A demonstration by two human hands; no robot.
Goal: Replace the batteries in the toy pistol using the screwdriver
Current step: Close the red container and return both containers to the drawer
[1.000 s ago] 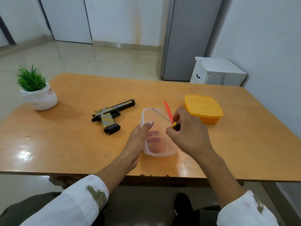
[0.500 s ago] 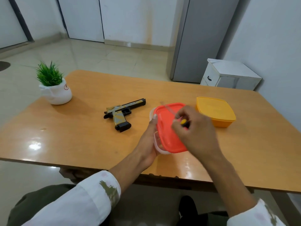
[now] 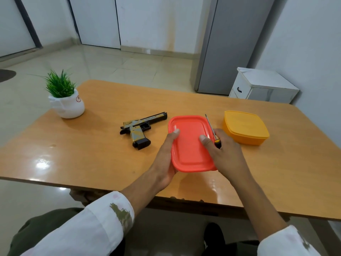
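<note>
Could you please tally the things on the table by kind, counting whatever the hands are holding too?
plant: 1
pistol: 1
screwdriver: 1
boxes: 2 (red-lidded box, yellow box)
Total: 5

No legible text: a line of small print on the toy pistol (image 3: 142,126) slide and a red round mark on the white plant pot (image 3: 68,107), both too small to read.
</note>
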